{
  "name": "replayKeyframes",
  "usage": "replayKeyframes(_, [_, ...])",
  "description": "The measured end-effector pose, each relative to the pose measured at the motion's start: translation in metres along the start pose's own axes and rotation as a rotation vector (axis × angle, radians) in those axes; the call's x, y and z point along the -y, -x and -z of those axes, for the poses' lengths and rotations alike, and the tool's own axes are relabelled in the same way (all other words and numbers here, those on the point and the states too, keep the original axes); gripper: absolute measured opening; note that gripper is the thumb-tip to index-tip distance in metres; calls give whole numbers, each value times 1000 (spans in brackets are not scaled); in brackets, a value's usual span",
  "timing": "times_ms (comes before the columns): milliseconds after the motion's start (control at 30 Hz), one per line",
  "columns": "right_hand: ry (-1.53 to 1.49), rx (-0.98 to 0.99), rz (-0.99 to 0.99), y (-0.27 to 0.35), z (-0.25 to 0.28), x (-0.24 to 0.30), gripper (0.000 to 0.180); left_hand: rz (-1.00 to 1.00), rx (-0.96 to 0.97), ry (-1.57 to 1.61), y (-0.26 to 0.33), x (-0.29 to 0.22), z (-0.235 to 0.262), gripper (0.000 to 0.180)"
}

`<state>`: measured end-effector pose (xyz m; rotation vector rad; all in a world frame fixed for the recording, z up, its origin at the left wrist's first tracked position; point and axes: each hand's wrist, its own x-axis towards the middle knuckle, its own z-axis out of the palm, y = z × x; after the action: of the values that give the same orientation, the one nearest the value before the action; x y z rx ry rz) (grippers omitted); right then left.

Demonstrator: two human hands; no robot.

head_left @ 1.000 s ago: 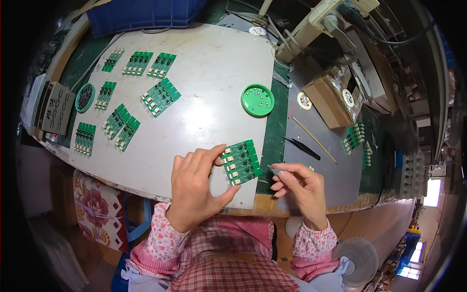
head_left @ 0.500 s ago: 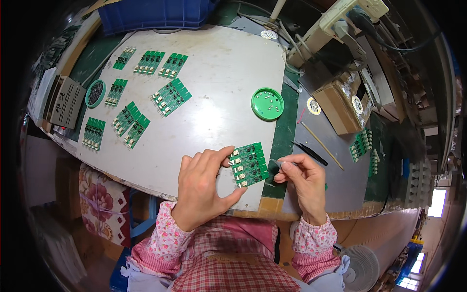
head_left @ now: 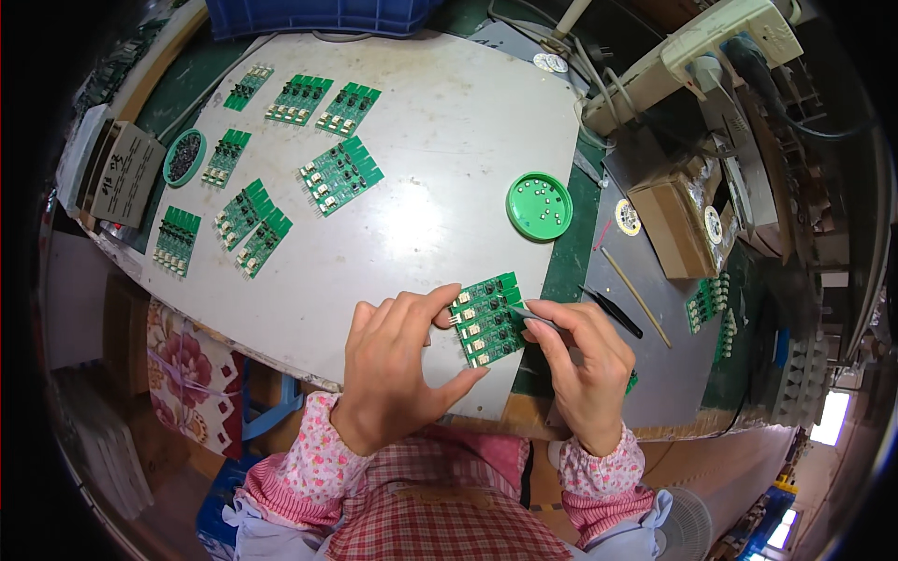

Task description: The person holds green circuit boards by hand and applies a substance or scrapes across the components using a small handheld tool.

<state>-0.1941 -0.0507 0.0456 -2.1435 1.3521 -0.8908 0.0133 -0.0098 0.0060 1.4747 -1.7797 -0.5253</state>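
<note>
Both hands meet over one small green circuit board (head_left: 488, 318) near the front edge of the white surface (head_left: 440, 187). Her left hand (head_left: 398, 365) has a grip on the board, thumb under its lower corner and fingers curled along its left side, so the board sits tilted in front of her. Her right hand (head_left: 585, 360) is clenched in a pinch on a thin metal tool (head_left: 531, 318), whose tip touches the right edge of the board. Floral pink cuffs show at both wrists, above a checked apron.

Just right of the hands, on the dark green mat (head_left: 571, 271), lies a pair of black tweezers (head_left: 613, 312), and beside them a thin wooden stick (head_left: 636, 297). Farther up, a round green lid (head_left: 540, 207) holding tiny parts straddles the edge of the white surface and the mat. Well apart to the left, more green circuit boards (head_left: 340, 175) lie spread across the white surface in loose rows, and a second round dish of small dark parts (head_left: 184, 156) sits near the left edge. At the right stands a brown cardboard box (head_left: 675, 224), with a white power strip (head_left: 697, 47) above it. A blue crate (head_left: 318, 14) sits at the far edge.
</note>
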Motion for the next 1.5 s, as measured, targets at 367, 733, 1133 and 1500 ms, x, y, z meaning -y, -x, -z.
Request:
replayKeyframes(367, [-161, 19, -143, -2, 1, 8, 14, 7, -1, -10, -2, -2, 1, 82])
replayKeyframes(733, [161, 21, 154, 1, -10, 6, 22, 8, -29, -7, -1, -2, -2, 84])
replayKeyframes(1133, [262, 35, 252, 2, -12, 3, 23, -12, -46, -10, -1, -1, -2, 83])
replayKeyframes(1500, [288, 35, 272, 2, -14, 3, 23, -22, -48, -12, -2, -1, -3, 83])
